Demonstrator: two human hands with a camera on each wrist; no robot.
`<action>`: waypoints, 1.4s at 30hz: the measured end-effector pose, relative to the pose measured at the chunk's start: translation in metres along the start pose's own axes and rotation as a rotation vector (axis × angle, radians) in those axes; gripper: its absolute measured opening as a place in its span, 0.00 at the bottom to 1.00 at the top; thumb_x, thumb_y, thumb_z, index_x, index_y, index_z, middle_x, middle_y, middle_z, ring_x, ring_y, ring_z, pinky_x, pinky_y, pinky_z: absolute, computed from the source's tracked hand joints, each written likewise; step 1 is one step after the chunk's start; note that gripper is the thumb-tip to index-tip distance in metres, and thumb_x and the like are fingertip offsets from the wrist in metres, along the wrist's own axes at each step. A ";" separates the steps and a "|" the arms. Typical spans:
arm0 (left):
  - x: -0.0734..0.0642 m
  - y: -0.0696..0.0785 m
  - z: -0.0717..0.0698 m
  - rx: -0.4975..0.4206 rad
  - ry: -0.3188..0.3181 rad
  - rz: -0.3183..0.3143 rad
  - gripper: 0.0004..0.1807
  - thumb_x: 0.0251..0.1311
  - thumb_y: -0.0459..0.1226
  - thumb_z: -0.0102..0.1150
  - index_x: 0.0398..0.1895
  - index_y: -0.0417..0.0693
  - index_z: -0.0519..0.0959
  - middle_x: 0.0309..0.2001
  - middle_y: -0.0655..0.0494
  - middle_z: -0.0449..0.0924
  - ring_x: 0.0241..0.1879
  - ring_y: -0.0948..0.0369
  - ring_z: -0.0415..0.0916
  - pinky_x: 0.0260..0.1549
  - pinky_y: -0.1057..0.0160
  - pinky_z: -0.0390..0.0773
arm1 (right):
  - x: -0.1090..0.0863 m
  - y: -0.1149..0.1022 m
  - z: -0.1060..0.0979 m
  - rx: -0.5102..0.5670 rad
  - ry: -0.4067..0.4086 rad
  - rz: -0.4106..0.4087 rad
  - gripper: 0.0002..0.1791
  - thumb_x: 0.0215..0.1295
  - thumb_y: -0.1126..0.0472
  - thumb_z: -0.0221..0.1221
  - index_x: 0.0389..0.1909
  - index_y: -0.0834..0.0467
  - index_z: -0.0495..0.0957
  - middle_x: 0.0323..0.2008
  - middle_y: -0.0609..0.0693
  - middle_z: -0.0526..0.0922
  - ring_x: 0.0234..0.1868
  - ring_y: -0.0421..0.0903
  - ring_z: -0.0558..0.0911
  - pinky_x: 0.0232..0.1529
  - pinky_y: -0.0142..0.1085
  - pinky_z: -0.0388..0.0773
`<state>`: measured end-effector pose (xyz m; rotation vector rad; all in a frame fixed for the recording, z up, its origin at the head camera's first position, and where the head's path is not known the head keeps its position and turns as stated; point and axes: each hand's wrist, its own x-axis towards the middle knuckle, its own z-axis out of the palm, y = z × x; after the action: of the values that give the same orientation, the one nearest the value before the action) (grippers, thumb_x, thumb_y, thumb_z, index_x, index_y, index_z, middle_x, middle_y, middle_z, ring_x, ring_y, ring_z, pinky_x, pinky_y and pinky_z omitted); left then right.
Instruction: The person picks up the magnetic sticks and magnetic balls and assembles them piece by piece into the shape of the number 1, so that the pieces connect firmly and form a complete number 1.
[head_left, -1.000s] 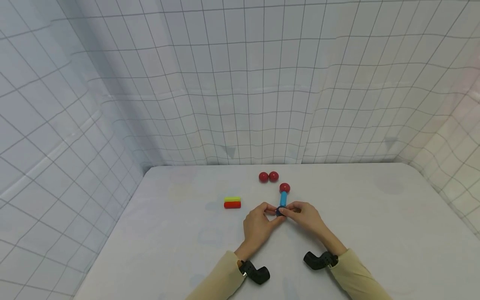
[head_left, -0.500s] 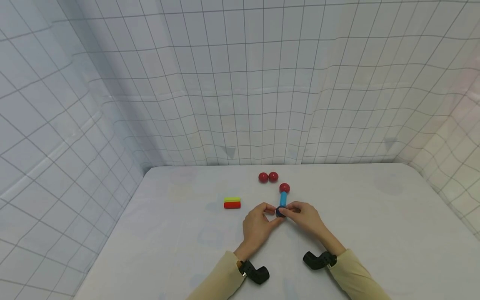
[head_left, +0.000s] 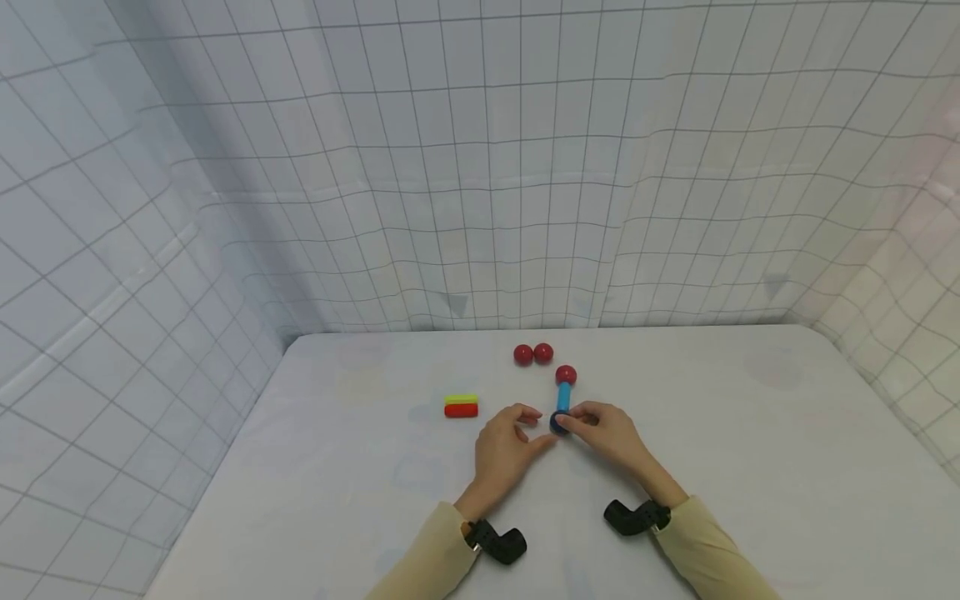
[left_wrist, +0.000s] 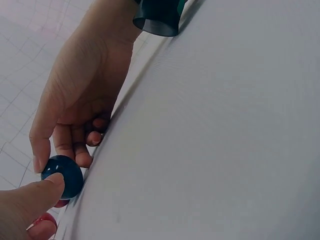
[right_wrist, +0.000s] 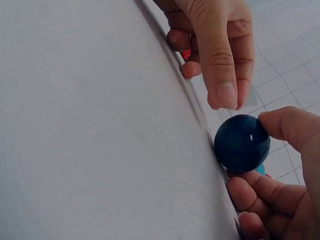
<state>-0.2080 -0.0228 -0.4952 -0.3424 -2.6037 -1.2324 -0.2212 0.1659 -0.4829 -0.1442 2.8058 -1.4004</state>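
Observation:
A dark blue ball [head_left: 558, 422] sits at the near end of a light blue rod [head_left: 563, 397], and a red ball [head_left: 566, 375] is at the rod's far end. My right hand [head_left: 611, 433] pinches the blue ball between thumb and fingers, which the right wrist view shows close up on the ball [right_wrist: 242, 143]. Just left of it, my left hand [head_left: 504, 450] has its thumb and fingers spread, with a gap to the ball in the right wrist view. In the left wrist view, the left thumb [left_wrist: 37, 197] overlaps the ball.
Two more red balls [head_left: 533, 354] lie side by side farther back. A yellow-green rod [head_left: 461, 399] and a red rod [head_left: 461, 411] lie together to the left. A white table [head_left: 337, 467] carries everything, with grid-patterned white curtain [head_left: 480, 208] behind and at the sides.
My left hand has let go of the dark blue ball and drawn slightly left, its fingers parting. The right hand keeps its pinch on the ball in nearly the same place.

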 end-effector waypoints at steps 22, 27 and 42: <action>0.011 -0.039 -0.068 0.105 0.195 0.172 0.12 0.51 0.43 0.71 0.36 0.49 0.82 0.32 0.58 0.79 0.34 0.60 0.70 0.32 0.61 0.71 | 0.002 0.008 0.003 -0.019 0.025 -0.017 0.17 0.58 0.46 0.64 0.35 0.56 0.83 0.25 0.43 0.78 0.28 0.42 0.74 0.30 0.37 0.69; 0.014 -0.049 -0.082 0.229 0.172 0.213 0.16 0.46 0.44 0.74 0.36 0.48 0.82 0.37 0.55 0.79 0.37 0.56 0.69 0.37 0.58 0.71 | 0.002 0.007 0.004 -0.017 0.024 -0.011 0.17 0.58 0.46 0.65 0.35 0.56 0.83 0.25 0.44 0.78 0.28 0.43 0.73 0.30 0.37 0.69; 0.019 -0.059 -0.093 0.333 0.076 0.201 0.19 0.40 0.43 0.78 0.34 0.45 0.82 0.35 0.54 0.78 0.37 0.54 0.70 0.40 0.57 0.72 | 0.003 0.008 0.003 -0.016 -0.001 -0.006 0.17 0.59 0.46 0.64 0.35 0.56 0.82 0.26 0.43 0.78 0.30 0.42 0.74 0.32 0.37 0.70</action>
<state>-0.2334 -0.1300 -0.4750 -0.4673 -2.5741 -0.7181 -0.2242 0.1679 -0.4906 -0.1534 2.8186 -1.3793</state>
